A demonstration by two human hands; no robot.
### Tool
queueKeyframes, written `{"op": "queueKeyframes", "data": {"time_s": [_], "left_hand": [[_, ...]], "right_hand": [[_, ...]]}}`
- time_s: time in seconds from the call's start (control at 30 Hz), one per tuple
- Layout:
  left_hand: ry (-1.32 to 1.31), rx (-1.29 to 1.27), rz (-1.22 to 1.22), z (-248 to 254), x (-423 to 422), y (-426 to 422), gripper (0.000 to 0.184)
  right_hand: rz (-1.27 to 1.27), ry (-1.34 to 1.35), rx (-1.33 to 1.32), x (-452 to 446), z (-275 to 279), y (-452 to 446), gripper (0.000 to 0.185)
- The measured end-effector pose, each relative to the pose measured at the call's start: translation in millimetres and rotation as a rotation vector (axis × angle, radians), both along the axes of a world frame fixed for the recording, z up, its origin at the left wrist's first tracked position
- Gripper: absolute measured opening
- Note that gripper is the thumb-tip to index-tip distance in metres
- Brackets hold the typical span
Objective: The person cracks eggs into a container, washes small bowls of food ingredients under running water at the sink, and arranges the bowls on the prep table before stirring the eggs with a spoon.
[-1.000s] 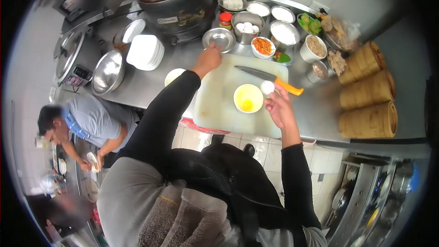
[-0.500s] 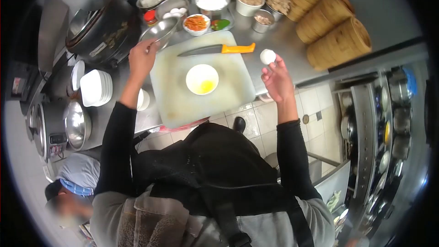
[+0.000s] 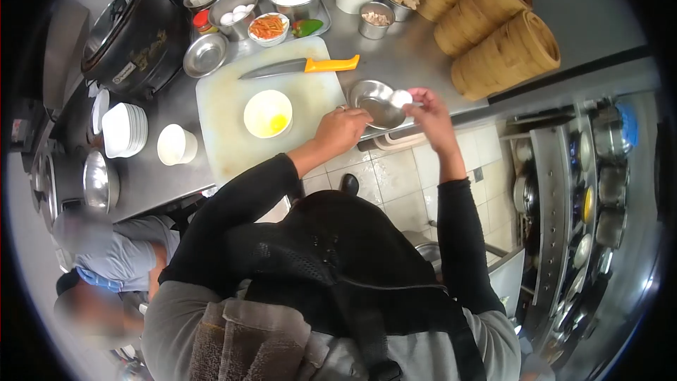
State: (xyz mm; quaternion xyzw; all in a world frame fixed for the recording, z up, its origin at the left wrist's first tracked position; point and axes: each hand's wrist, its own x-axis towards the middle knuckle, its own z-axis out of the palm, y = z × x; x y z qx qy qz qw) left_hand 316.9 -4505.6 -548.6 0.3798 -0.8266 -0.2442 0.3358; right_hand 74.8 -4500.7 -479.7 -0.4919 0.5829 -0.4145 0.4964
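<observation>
Currently the hands [image 3: 341, 131] pinch a shiny metal bowl [image 3: 374, 97], left, and white eggshell [image 3: 400, 98], right.

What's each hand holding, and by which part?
Left hand: metal bowl, by its near-left edge. Right hand: white egg, whole or shell unclear, gripped at its right side.

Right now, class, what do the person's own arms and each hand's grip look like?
Snug black fabric sleeves emerge from looser grey fabric shirt sleeves. Beyond the black cuffs, the left grip and right grip are ungloved.
</observation>
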Motion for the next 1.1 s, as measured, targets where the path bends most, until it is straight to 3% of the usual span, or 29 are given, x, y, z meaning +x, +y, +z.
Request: {"op": "queueKeyframes", "data": {"time_s": [0.07,0.2,0.27,0.3,0.37,0.43,0.5,0.67,0.73,0.77,0.83,0.9,1.0,1.1], "left_hand": [[-0.189,0.0,-0.008,-13.7,-8.8,-2.4,0.023],[-0.099,-0.108,0.133,2.6,-5.6,18.8,0.032],[0.115,0.272,0.133,29.2,8.7,29.8,0.046],[0.102,0.27,0.159,34.7,14.4,28.8,0.046],[0.725,1.429,0.343,41.4,24.6,31.0,0.072],[0.832,1.474,0.327,44.9,33.8,37.8,0.082],[1.007,1.562,0.259,70.0,39.2,42.8,0.096],[0.84,1.528,0.17,76.3,85.3,68.7,0.086],[0.659,1.24,0.035,80.9,111.0,81.7,0.07],[0.656,1.245,0.022,90.8,122.3,79.9,0.07],[0.787,1.184,0.032,110.2,143.5,71.5,0.051],[0.733,0.992,0.065,111.5,157.9,54.0,0.056],[0.788,0.94,0.009,115.9,155.1,25.2,0.051],[0.423,0.651,-0.093,114.3,126.0,-2.5,0.04]], "right_hand": [[0.051,-0.006,-0.056,-1.4,-18.8,-5.6,0.029],[0.121,0.135,-0.071,4.3,-32.9,-11.0,0.033],[-0.012,0.581,-0.353,18.0,-27.9,-12.8,0.039],[0.008,0.561,-0.36,27.2,-23.6,-9.4,0.039],[0.265,0.404,-0.376,51.7,-1.1,14.0,0.042],[0.562,0.406,-0.243,88.6,29.3,46.2,0.047],[0.636,0.375,-0.32,113.6,13.8,60.5,0.048],[0.487,0.29,-0.335,133.4,-40.0,59.8,0.042],[0.37,0.397,-0.442,136.0,-59.9,56.3,0.043],[0.36,0.405,-0.437,139.1,-54.9,53.5,0.043],[0.279,0.589,-0.706,148.5,-45.6,50.5,0.04],[0.316,0.734,-0.67,154.8,-53.4,51.6,0.039],[0.372,0.926,-0.645,153.1,-76.8,45.7,0.041],[0.358,0.402,-0.493,144.6,-46.8,35.9,0.038]]}}
